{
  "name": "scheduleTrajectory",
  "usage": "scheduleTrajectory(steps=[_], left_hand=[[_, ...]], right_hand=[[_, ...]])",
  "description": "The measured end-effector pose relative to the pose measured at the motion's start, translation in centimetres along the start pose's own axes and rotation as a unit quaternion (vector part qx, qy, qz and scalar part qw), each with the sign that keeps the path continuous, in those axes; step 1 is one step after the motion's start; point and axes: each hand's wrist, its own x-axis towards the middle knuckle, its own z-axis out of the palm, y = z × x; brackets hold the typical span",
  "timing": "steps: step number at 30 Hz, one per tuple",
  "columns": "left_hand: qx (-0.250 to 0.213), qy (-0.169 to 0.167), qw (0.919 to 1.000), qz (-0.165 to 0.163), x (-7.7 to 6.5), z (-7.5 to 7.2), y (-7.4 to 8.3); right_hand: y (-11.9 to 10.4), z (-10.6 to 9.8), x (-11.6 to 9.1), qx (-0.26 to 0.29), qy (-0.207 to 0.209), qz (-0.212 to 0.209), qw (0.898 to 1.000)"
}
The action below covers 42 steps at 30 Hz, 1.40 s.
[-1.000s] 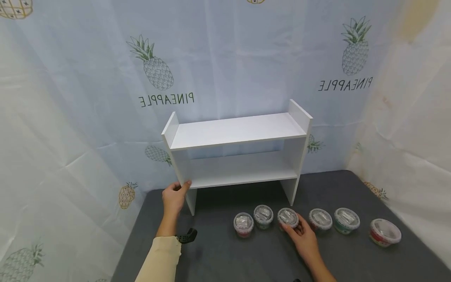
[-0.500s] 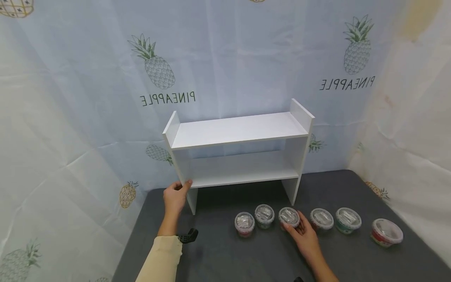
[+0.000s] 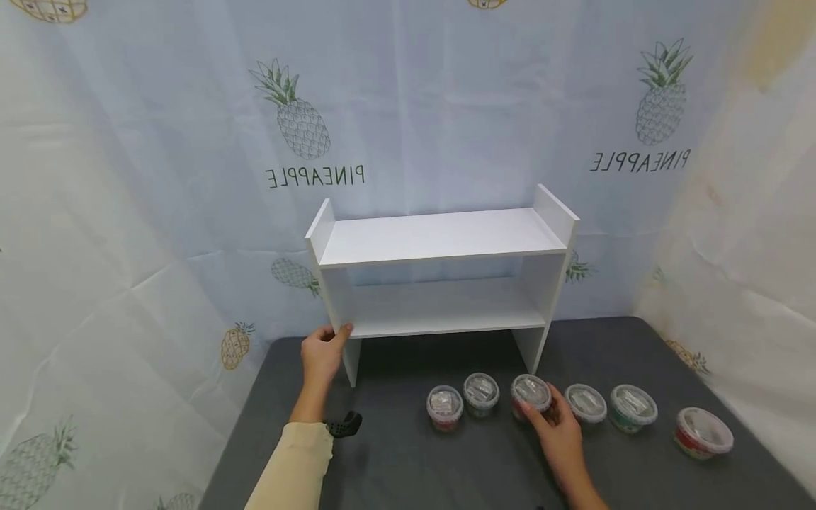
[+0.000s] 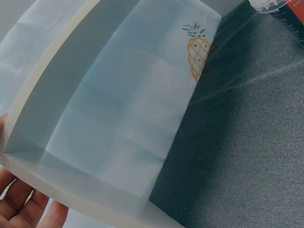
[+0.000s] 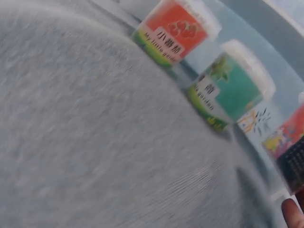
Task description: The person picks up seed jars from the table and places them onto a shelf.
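Note:
My left hand [image 3: 321,356] grips the left side panel of a small white two-tier shelf [image 3: 443,239], thumb at the front edge of the lower board. Its fingers [image 4: 23,206] lie along the outside of the panel in the left wrist view. With my right hand [image 3: 562,440] I hold a round, clear-lidded tub [image 3: 531,392], third from the left in a row in front of the shelf. That tub [image 5: 290,147] shows a pink printed side at the right edge of the right wrist view, beside a fingertip [image 5: 292,214]. Whether it touches the table is hard to tell.
Two lidded tubs, one pinkish [image 3: 444,407] and one behind it [image 3: 481,394], stand left of my right hand. To its right are a tub [image 3: 586,404], a green one [image 3: 634,409] and a red one [image 3: 703,433] on the dark table [image 3: 408,467]. Pineapple-print cloth [image 3: 446,142] hangs behind.
The tub in my right hand has shifted slightly right and seems a little raised against its neighbours. The head view has shifted slightly. My left hand keeps its grip on the shelf.

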Motion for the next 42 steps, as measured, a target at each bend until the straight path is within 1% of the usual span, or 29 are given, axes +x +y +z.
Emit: scheduleTrajectory(steps=[2, 4, 7, 9, 12, 18, 22, 26, 31, 34, 38, 42], left_hand=[[-0.001, 0.004, 1.0000, 0.001, 0.0, -0.1, 0.1], [-0.001, 0.008, 1.0000, 0.004, 0.0, -0.1, 0.2], [-0.002, 0.009, 0.9999, 0.006, 0.0, -0.1, 0.1], [-0.002, 0.010, 0.9999, 0.008, 0.0, -0.1, 0.0], [-0.002, 0.009, 0.9999, 0.007, 0.0, 0.0, -0.1], [-0.006, 0.010, 0.9998, 0.014, 0.1, 0.0, 0.1], [-0.010, 0.013, 0.9998, 0.013, 0.0, 0.0, 0.1], [-0.006, 0.012, 0.9999, 0.009, -0.2, 0.0, -0.1], [-0.006, 0.017, 0.9998, 0.012, -0.4, 0.0, -0.2], [-0.009, 0.019, 0.9997, 0.013, -0.4, 0.1, -0.2], [-0.012, 0.021, 0.9996, 0.015, -0.4, 0.2, -0.3], [-0.014, 0.025, 0.9995, 0.013, -0.3, 0.3, -0.3]], right_hand=[[-0.7, 0.0, 0.3, 0.010, 0.015, -0.023, 1.000], [-1.5, 0.0, 0.6, 0.023, 0.018, -0.044, 0.999], [-3.0, -0.3, 1.2, 0.036, 0.009, -0.072, 0.997], [-4.1, -0.5, 1.5, 0.040, -0.004, -0.084, 0.996], [-5.7, -0.7, 2.2, 0.043, -0.006, -0.106, 0.993], [-9.0, -0.9, 4.3, 0.027, -0.012, -0.137, 0.990], [-11.2, -0.9, 5.5, 0.004, -0.031, -0.149, 0.988], [-12.8, -0.5, 6.4, -0.015, -0.055, -0.154, 0.986], [-13.9, 0.3, 7.5, -0.018, -0.075, -0.162, 0.984], [-14.2, 0.6, 8.2, -0.021, -0.084, -0.168, 0.982], [-14.1, 1.1, 9.1, -0.053, -0.090, -0.169, 0.980], [-13.5, 1.6, 10.2, -0.088, -0.088, -0.156, 0.980]])
